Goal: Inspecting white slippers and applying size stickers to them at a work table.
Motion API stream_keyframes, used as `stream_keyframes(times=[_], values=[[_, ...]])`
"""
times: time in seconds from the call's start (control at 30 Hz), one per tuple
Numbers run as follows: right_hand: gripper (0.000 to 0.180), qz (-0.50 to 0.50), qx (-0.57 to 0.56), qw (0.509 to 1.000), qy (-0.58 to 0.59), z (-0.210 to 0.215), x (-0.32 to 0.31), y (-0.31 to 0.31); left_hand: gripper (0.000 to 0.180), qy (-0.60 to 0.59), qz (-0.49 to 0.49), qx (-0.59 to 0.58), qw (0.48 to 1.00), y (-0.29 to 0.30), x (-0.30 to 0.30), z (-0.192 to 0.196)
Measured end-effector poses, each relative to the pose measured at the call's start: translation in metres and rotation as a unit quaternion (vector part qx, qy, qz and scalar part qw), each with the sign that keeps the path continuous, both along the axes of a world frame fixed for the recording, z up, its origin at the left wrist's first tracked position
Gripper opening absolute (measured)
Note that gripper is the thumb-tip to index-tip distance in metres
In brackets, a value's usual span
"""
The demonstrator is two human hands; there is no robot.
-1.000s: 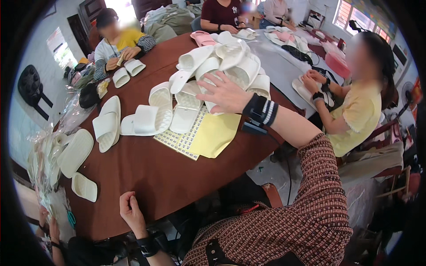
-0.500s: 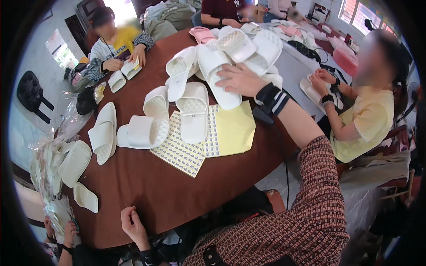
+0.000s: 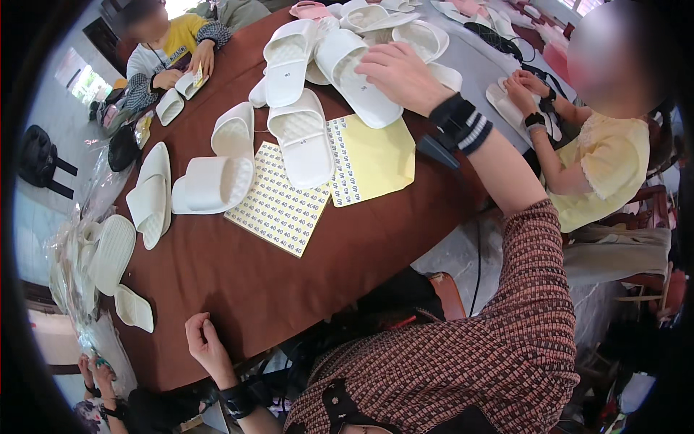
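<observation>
The right hand point(image 3: 401, 72), nearer the sticker sheets point(image 3: 318, 184) a sec ago, is now being laid loosely on a white slipper point(image 3: 361, 83) atop the pile, grip not closed, so picking seems underway, while the left hand point(image 3: 206, 343), empty, is being rested on the surface point(image 3: 238, 282) edge.

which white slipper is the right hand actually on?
The right hand rests on the long white slipper lying diagonally at the top of the pile, its toe end reaching over the yellow sheet. The slipper on the sticker sheet lies untouched.
</observation>
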State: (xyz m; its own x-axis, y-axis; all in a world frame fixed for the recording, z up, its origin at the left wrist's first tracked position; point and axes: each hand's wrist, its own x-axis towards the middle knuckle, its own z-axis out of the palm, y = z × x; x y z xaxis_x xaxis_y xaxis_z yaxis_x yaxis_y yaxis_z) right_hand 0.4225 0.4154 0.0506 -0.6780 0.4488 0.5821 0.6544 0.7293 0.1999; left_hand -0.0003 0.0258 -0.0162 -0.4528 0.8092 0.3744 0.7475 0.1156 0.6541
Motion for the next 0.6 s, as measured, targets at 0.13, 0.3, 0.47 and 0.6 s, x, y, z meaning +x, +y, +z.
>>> stream_keyframes(times=[0.13,0.3,0.47,0.6], values=[[0.026,0.046,-0.013,0.999,0.007,0.001,0.006,-0.038,0.014,-0.075,-0.047,-0.026,0.996,0.011,0.018,0.019],[0.025,-0.047,-0.12,0.991,-0.034,-0.01,0.027,-0.069,0.025,0.121,-0.23,-0.019,0.965,0.064,0.089,0.077],[0.029,-0.011,-0.232,0.971,-0.056,-0.029,0.042,-0.089,0.034,0.18,-0.328,-0.043,0.927,0.118,0.116,0.077],[0.023,0.055,-0.19,0.98,-0.008,-0.043,0.041,-0.094,0.043,0.17,-0.366,-0.072,0.912,0.161,0.125,0.054]])
